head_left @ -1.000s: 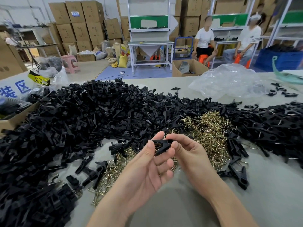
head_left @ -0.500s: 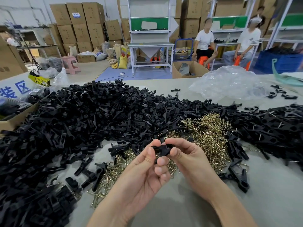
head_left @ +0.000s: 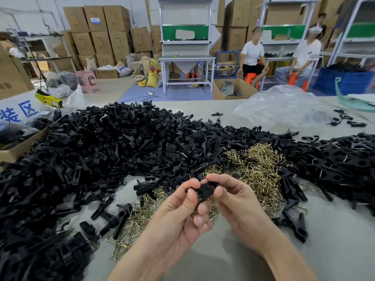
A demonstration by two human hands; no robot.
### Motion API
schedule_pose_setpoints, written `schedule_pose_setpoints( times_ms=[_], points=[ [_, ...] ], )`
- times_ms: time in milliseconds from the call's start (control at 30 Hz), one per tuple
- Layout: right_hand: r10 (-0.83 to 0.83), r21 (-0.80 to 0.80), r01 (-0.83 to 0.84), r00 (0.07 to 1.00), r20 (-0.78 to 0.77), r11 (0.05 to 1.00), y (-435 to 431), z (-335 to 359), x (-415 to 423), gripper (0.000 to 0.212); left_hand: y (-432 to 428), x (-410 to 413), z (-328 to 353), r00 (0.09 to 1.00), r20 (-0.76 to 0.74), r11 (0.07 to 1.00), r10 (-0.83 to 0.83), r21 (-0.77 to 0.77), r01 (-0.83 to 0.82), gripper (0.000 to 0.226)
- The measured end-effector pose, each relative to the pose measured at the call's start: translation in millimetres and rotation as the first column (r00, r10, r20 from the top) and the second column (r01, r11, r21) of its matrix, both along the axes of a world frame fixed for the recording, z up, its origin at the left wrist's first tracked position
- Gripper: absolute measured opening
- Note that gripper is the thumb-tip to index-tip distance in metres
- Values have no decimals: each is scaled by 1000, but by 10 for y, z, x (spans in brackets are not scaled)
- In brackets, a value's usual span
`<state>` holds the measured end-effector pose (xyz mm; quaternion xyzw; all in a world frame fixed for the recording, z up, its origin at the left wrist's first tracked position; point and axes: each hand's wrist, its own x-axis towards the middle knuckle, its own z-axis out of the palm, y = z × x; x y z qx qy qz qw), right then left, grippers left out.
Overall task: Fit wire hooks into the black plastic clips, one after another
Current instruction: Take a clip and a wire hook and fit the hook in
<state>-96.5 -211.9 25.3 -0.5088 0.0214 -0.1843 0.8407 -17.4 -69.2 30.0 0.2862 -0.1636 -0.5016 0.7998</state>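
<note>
Both hands have drawn tighter since a second ago. Left hand (head_left: pixel 178 211), then spread palm-up, now curls thumb and forefinger over one end of the black clip (head_left: pixel 205 191). Right hand (head_left: pixel 237 203) pinches the other end, thumb on top. The clip is held between the two sets of fingertips, off the table (head_left: pixel 223 260). Fingers hide its slot, so I cannot tell whether a hook is seated; judged mid-fit, pressing home. Just beyond the right hand lies the wire hooks heap (head_left: pixel 257 165), within easy reach for the next one. Left of the left hand and beyond it is the loose clip pile (head_left: pixel 101 149). Far right of the right hand, clips showing wire (head_left: pixel 334 165), likely finished.
</note>
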Motion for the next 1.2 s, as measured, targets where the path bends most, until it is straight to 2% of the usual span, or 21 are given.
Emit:
schedule_pose_setpoints(
  times_ms=[167,300,400,533,667,733,800,867,967,1033,1100,1133,1167,1200],
  points=[
    [7,-6,-7,1000,-6,1000,-6,-3,15,51,-10,-8,-2,1000,7,999,4,41,-4,7],
    [6,-25,-7,999,-31,1000,-7,-25,27,52,-35,-41,-23,998,-45,997,41,66,-38,7],
    [-31,-43,29,999,-43,999,-18,-52,42,55,-38,-12,-16,996,-90,1000,2,26,1,17],
    [-67,-139,58,996,-59,989,7,-100,75,56,-30,61,-48,991,-127,999,38,44,-32,17],
    [-132,-160,122,990,-54,980,36,-92,62,39,-55,98,-61,995,-10,979,97,184,-94,42],
    [-225,-43,223,973,-50,974,14,-80,31,36,-64,108,-74,990,24,957,139,255,-141,47],
    [-313,163,320,947,-67,933,-78,-26,-41,33,-60,114,-78,984,49,939,171,293,-178,49],
    [-393,372,370,920,-17,851,-310,126,-163,31,-67,116,-74,979,53,931,194,306,-201,48],
    [-600,617,416,792,114,668,-836,571,-378,42,-91,99,-59,972,45,909,229,348,-230,43],
    [-668,664,465,741,71,586,-1088,841,-479,56,-111,80,-41,966,52,892,253,374,-254,41],
    [-616,596,483,787,25,641,-1123,908,-503,53,-104,74,-32,942,119,863,315,377,-336,38],
    [-565,532,473,825,13,703,-1059,852,-490,48,-84,66,-34,905,219,827,364,372,-422,34],
    [-513,465,456,859,-5,759,-948,766,-466,43,-45,64,-45,827,390,762,406,356,-542,30],
    [-469,415,439,883,-33,797,-803,661,-426,41,-3,70,-63,686,599,671,413,309,-674,28]
  ],
)
